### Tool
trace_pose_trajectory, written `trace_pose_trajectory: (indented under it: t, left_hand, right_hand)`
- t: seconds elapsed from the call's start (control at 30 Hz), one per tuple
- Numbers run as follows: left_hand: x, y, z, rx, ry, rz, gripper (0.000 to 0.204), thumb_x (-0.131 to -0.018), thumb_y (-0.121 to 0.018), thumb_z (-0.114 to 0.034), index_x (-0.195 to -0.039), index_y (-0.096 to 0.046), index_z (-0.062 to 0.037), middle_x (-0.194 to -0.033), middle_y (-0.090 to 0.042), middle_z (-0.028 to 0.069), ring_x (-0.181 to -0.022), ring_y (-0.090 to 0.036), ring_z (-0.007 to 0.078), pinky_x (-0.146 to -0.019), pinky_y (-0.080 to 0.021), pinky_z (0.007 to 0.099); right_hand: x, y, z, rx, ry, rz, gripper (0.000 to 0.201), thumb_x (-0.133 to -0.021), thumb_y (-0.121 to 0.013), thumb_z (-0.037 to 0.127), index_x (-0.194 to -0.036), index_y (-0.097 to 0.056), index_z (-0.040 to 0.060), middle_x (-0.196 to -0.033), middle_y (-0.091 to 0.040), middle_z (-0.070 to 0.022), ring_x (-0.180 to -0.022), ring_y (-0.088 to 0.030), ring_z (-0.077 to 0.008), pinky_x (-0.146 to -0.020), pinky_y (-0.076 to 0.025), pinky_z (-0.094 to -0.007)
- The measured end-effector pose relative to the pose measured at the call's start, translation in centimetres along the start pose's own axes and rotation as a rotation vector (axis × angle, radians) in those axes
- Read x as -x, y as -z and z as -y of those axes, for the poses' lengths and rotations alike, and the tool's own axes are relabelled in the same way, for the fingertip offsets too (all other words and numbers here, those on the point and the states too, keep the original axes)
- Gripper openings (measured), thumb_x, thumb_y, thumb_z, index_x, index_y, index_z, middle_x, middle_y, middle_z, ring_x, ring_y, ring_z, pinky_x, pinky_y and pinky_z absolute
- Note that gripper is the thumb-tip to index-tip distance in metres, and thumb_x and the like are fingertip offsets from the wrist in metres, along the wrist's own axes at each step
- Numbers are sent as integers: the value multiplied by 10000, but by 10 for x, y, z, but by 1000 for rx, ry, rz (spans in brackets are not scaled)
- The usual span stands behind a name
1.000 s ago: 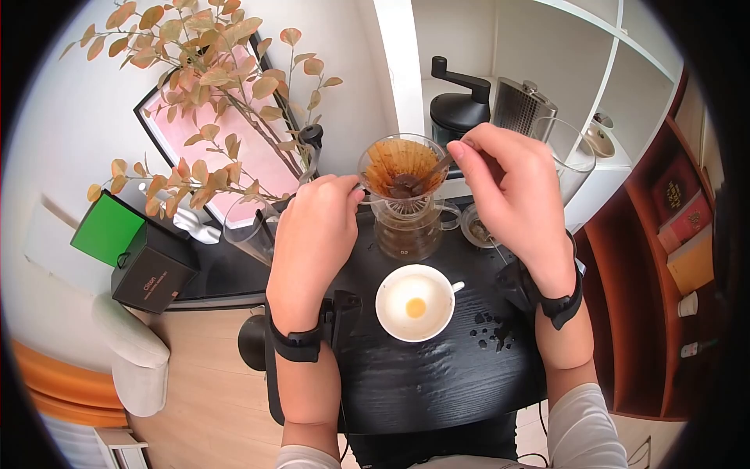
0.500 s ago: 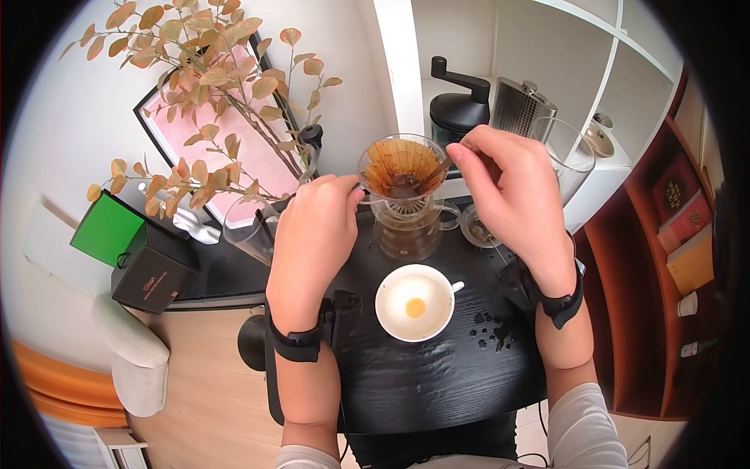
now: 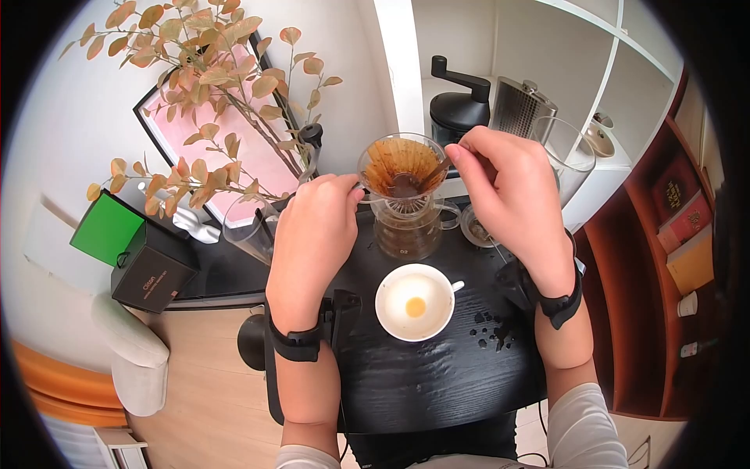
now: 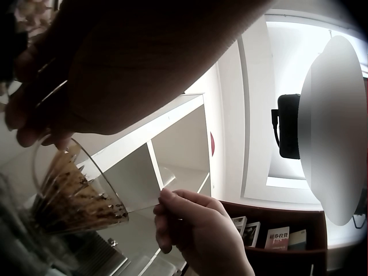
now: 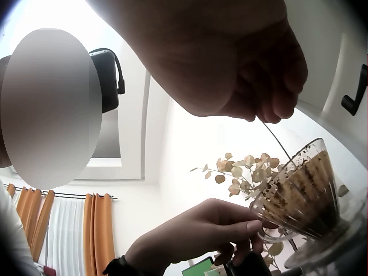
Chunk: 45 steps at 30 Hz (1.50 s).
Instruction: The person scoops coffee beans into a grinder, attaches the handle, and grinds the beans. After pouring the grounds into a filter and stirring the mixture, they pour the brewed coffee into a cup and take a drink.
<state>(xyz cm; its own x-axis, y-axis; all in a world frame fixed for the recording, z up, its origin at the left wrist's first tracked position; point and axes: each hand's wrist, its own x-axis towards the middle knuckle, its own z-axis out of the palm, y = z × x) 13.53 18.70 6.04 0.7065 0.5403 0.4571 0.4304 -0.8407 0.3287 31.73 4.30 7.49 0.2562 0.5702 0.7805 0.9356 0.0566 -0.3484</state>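
A clear glass coffee dripper (image 3: 402,141) sits atop a glass coffee server (image 3: 407,234) holding brownish liquid. Stained filter paper (image 3: 388,162) lines the dripper, with dark wet grounds (image 3: 406,185) at its bottom. My left hand (image 3: 316,227) pinches the dripper's handle on its left side; the right wrist view shows thumb and fingers at the handle loop. On the other side, my right hand (image 3: 512,191) pinches a thin stirrer (image 5: 278,140) that slants down into the dripper. Its lower end is hidden in the right wrist view. Before the server stands a white cup (image 3: 392,291) with a little yellowish liquid.
Water drops (image 3: 491,332) dot the black table (image 3: 437,383) right of the cup. A small round metal dish (image 3: 478,227) is beside the server. Behind are a hand grinder (image 3: 459,109), a metal flask (image 3: 525,108) and a glass (image 3: 576,156). A clear vessel (image 3: 248,227) stands left.
Both hands stay almost in place, gripping the dripper handle and the stirrer. The stirrer shifts slightly toward the filter's right side, and the grounds at the bottom look smoother.
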Motion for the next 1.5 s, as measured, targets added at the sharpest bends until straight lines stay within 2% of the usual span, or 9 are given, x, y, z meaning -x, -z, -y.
trace_pose_trajectory:
  t: [0.03,0.07,0.13,0.33,0.57,0.73,1.03,1.37,1.5]
  left_hand:
    - [0,0,0,6,3,4,220,-980,-662,-73,-1133,-745,60,-884,-730,224,-835,-711,398,-769,-546,453]
    - [0,0,0,6,3,3,220,-980,-662,-73,-1133,-745,60,-884,-730,224,-835,-711,398,-769,-546,453]
    - [0,-1,1,-3,-14,-1,217,-979,-664,-75,-1127,-743,63,-876,-726,228,-834,-710,401,-765,-544,454]
    - [0,-2,2,-2,-14,-11,213,-978,-670,-79,-1116,-740,66,-861,-721,229,-827,-704,407,-759,-541,459]
    - [0,-2,3,-1,-25,-19,212,-978,-670,-78,-1118,-742,64,-863,-723,228,-826,-707,403,-761,-542,456]
    - [0,-1,2,8,-18,-13,201,-977,-669,-72,-1107,-741,64,-857,-723,232,-815,-709,403,-754,-544,453]
    - [0,-1,2,16,-19,-12,197,-973,-666,-60,-1103,-735,70,-851,-724,229,-809,-712,396,-747,-546,449]
    - [0,-1,2,10,-18,-8,201,-978,-661,-62,-1113,-737,68,-859,-726,224,-820,-712,393,-759,-545,451]
    - [0,-1,2,-4,-21,-10,203,-979,-663,-64,-1115,-739,66,-862,-727,225,-823,-711,394,-758,-544,452]
  right_hand:
    - [0,0,0,-23,7,11,144,-976,-705,70,-894,-678,-45,-669,-575,-137,-538,-509,-245,-537,-397,-375]
    - [0,1,1,-23,8,10,144,-976,-705,70,-894,-678,-45,-669,-575,-137,-538,-509,-245,-537,-397,-375]
    - [-1,2,3,-42,-7,-14,209,-962,-694,117,-807,-629,-8,-698,-615,-179,-665,-617,-404,-605,-476,-470]
    - [-2,-1,-3,-150,-29,-121,175,-974,-696,101,-853,-653,-19,-691,-598,-176,-629,-599,-368,-584,-454,-435]
    - [-3,-1,-12,-68,-132,-112,161,-974,-695,108,-877,-662,-17,-724,-624,-195,-665,-615,-400,-619,-471,-461]
    - [-2,2,-9,-39,-153,2,167,-972,-695,117,-875,-668,-16,-742,-637,-206,-686,-622,-411,-630,-473,-467]
    - [-4,-3,-9,-133,-149,-103,150,-965,-704,101,-885,-664,-20,-757,-643,-193,-701,-625,-402,-637,-474,-467]
    - [-2,-1,-11,-57,-103,-24,150,-971,-699,108,-890,-664,-14,-763,-637,-198,-725,-633,-409,-655,-480,-477]
    - [-4,3,-8,-112,-186,-72,155,-973,-692,111,-883,-662,-12,-761,-641,-199,-735,-641,-413,-663,-486,-485]
